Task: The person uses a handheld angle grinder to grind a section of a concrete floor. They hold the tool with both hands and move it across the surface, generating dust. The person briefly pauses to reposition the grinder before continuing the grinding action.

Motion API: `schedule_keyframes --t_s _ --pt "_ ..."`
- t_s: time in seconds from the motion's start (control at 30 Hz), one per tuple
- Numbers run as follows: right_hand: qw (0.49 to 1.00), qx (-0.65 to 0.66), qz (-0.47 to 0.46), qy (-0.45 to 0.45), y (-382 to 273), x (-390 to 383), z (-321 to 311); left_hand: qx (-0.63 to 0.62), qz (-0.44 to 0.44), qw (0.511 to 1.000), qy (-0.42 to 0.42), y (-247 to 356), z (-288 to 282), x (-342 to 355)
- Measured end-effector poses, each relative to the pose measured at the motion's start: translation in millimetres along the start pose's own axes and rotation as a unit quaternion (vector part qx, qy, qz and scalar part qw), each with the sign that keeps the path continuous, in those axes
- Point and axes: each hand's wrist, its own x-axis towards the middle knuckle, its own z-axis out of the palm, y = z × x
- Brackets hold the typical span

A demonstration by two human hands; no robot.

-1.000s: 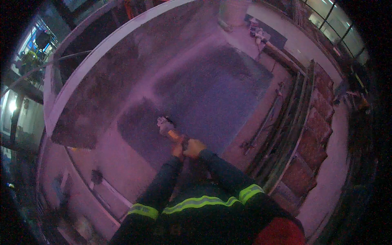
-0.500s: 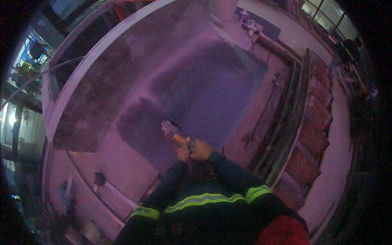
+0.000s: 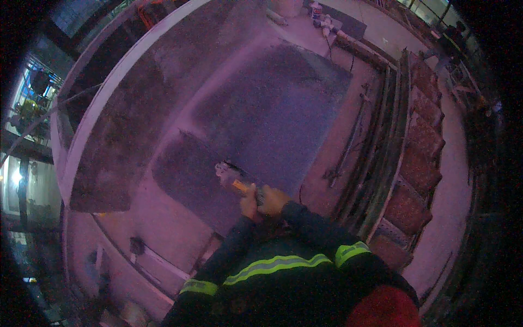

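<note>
Head view, dim and purple-tinted, looking down at a wall or slab surface under work. Both hands meet in the middle of the picture on one power tool (image 3: pixel 233 180), likely a small grinder with an orange-yellow body and a pale head. Left hand (image 3: pixel 249 203) has its fingers wrapped around the rear of the tool's body; right hand (image 3: pixel 272 199) sits just beside it, fingers closed on the same grip, touching the left hand. The tool's head points up-left and rests against the edge of a large dark grey patch (image 3: pixel 272 114) on the plastered surface (image 3: pixel 163 218); whether the disc actually touches is too small to tell. A smaller dark patch (image 3: pixel 185 171) lies just left of the tool head. Both arms wear dark sleeves with yellow-green reflective bands (image 3: pixel 275 264), coming in from the lower edge. A red rounded thing (image 3: pixel 381 308), blurred, sits at the bottom right. To the right, long metal rails (image 3: pixel 381 163) run top to bottom, with a row of reddish-brown grated panels (image 3: pixel 419 169) beside them. A thin cable (image 3: pixel 348 141) hangs along the rails. White containers (image 3: pixel 316 10) stand far off at the top. A white frame edge (image 3: pixel 103 98) curves along the left.
</note>
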Motion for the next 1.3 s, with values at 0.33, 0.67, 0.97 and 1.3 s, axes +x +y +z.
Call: schedule_keyframes --t_s 0.33,0.67,0.97,1.3 --pt "0.999 0.003 -0.051 0.014 34 17 33 -0.089 0.043 0.995 -0.032 -20 3 -1" --pt "0.998 -0.043 0.010 -0.042 22 27 33 -0.149 0.055 0.986 -0.047 -85 -22 98" --pt "0.999 -0.028 -0.001 -0.022 81 -17 65 0.071 0.033 0.997 0.029 -102 -2 15" --pt "0.994 -0.037 -0.102 0.013 89 -7 76 0.051 0.014 0.998 0.025 -100 -4 19"
